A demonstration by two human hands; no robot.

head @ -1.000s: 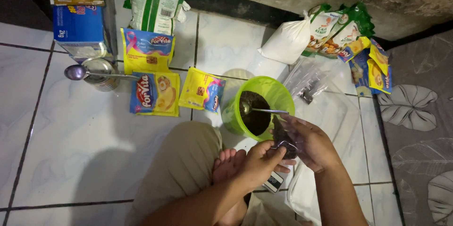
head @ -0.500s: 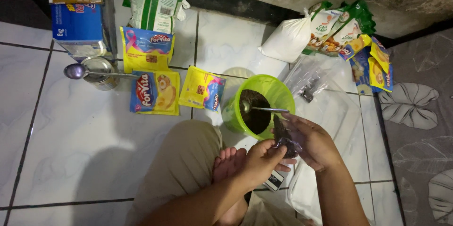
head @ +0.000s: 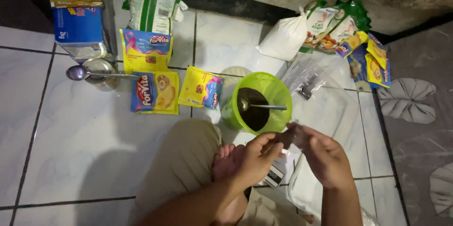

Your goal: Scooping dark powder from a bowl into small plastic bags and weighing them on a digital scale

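Both hands, left hand [head: 257, 157] and right hand [head: 323, 155], remain just below the green bowl [head: 262, 103], pinching a small dark sachet [head: 288, 137], now lowered slightly.

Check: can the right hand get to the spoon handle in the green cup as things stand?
Probably yes. The spoon lies with its handle over the green cup's rim, just above the right hand, nothing between. But both hands, left hand too, pinch a small dark packet, so it must let go first.
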